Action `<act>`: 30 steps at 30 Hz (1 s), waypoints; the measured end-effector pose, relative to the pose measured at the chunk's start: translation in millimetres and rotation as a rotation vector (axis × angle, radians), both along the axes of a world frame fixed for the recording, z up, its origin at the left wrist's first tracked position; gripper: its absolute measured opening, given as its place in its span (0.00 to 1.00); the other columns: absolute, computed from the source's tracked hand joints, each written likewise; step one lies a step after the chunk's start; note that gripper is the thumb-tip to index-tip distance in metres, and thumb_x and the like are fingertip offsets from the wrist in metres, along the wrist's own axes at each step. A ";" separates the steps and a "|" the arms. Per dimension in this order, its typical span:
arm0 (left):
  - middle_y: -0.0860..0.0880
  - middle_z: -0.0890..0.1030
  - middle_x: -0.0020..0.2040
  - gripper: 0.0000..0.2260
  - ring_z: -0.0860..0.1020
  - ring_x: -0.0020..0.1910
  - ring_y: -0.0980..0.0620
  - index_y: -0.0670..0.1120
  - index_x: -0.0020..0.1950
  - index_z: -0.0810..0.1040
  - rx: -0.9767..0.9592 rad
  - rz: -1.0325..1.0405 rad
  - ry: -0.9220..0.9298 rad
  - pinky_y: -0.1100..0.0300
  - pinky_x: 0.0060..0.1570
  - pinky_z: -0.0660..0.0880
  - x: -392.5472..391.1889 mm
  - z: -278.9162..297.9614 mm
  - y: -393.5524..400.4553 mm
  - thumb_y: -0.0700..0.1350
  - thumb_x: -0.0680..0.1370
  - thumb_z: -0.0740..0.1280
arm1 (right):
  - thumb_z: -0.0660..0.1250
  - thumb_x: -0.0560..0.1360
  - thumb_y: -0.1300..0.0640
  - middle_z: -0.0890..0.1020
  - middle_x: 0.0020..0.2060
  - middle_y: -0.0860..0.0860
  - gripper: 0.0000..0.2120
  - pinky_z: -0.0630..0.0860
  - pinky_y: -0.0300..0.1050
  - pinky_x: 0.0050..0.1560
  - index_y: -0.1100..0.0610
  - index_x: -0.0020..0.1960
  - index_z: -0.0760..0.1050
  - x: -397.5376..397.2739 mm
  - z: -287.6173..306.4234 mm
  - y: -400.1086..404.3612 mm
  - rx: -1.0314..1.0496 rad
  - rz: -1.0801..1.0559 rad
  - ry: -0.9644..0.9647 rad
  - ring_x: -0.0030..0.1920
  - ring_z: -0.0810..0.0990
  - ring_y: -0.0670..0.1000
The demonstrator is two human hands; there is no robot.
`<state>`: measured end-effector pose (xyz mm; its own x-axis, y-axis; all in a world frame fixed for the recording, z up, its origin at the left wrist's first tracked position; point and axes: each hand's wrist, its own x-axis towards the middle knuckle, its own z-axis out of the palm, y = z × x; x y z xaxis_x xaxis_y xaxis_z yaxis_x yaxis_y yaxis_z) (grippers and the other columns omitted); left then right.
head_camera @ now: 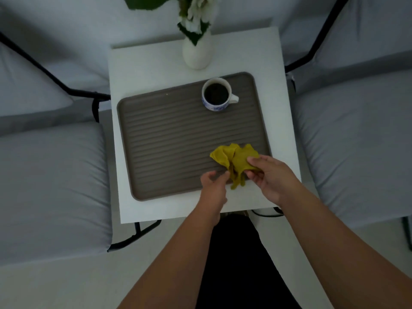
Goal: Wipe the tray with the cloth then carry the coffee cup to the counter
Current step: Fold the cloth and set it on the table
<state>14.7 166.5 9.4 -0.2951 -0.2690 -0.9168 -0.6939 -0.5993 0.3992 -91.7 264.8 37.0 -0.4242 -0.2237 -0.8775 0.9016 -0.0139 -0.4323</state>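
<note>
Cloth (236, 160) crumpled, yellow, pinched by both hands over ribbed tray (169, 139)

Both hands at the ribbed tray's (169, 139) near edge: right hand (270, 178) pinching the yellow cloth (236, 160), left hand (213, 188) touching it; coffee cup (217, 94) far side.

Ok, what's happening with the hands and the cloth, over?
Both hands on the yellow cloth, right hand gripping, left hand pinching its edge. Cloth bunched over the tray, near corner. Full cup on the tray's far side, clear of the cloth.
</note>
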 end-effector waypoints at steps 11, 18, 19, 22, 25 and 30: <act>0.40 0.80 0.58 0.33 0.84 0.46 0.47 0.48 0.78 0.51 0.397 0.397 0.374 0.54 0.45 0.81 -50.1 58.0 29.6 0.41 0.78 0.65 | 0.65 0.76 0.64 0.84 0.31 0.52 0.03 0.77 0.33 0.28 0.62 0.47 0.78 -32.6 82.6 24.5 -0.116 -0.105 0.136 0.28 0.80 0.45; 0.37 0.81 0.52 0.49 0.83 0.35 0.50 0.59 0.76 0.33 0.251 0.386 0.289 0.64 0.30 0.79 -75.6 84.7 16.5 0.31 0.75 0.67 | 0.66 0.76 0.63 0.82 0.30 0.52 0.11 0.75 0.33 0.26 0.63 0.58 0.74 -60.9 97.4 60.4 0.040 -0.136 0.295 0.25 0.79 0.44; 0.36 0.81 0.53 0.48 0.83 0.35 0.50 0.58 0.76 0.35 0.243 0.364 0.269 0.64 0.30 0.79 -78.7 88.9 16.2 0.30 0.75 0.67 | 0.66 0.76 0.63 0.82 0.30 0.52 0.13 0.75 0.34 0.25 0.63 0.60 0.74 -62.5 97.4 64.6 0.061 -0.127 0.311 0.25 0.79 0.44; 0.36 0.81 0.53 0.43 0.83 0.33 0.50 0.56 0.78 0.43 0.212 0.292 0.219 0.64 0.30 0.79 -85.8 93.0 20.7 0.32 0.76 0.66 | 0.66 0.76 0.62 0.82 0.31 0.52 0.12 0.74 0.34 0.25 0.64 0.59 0.75 -65.3 96.9 73.6 0.089 -0.106 0.338 0.25 0.79 0.45; 0.39 0.81 0.46 0.29 0.81 0.30 0.52 0.50 0.74 0.58 0.176 0.204 0.205 0.65 0.27 0.78 -93.0 93.4 27.0 0.34 0.77 0.65 | 0.66 0.77 0.62 0.81 0.36 0.55 0.09 0.75 0.35 0.25 0.61 0.56 0.75 -71.4 93.2 79.8 0.142 -0.109 0.350 0.25 0.79 0.45; 0.43 0.78 0.37 0.13 0.76 0.24 0.55 0.46 0.62 0.69 0.038 0.142 0.230 0.67 0.21 0.73 -122.3 96.4 20.8 0.35 0.80 0.60 | 0.67 0.76 0.61 0.78 0.31 0.55 0.02 0.72 0.34 0.21 0.60 0.45 0.76 -95.1 84.9 76.2 0.221 -0.136 0.303 0.20 0.77 0.45</act>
<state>-107.6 187.3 105.8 -0.4584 -0.2896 -0.8402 -0.4952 -0.7018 0.5121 -186.8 341.0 121.9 -0.6841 0.0329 -0.7287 0.7290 -0.0015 -0.6845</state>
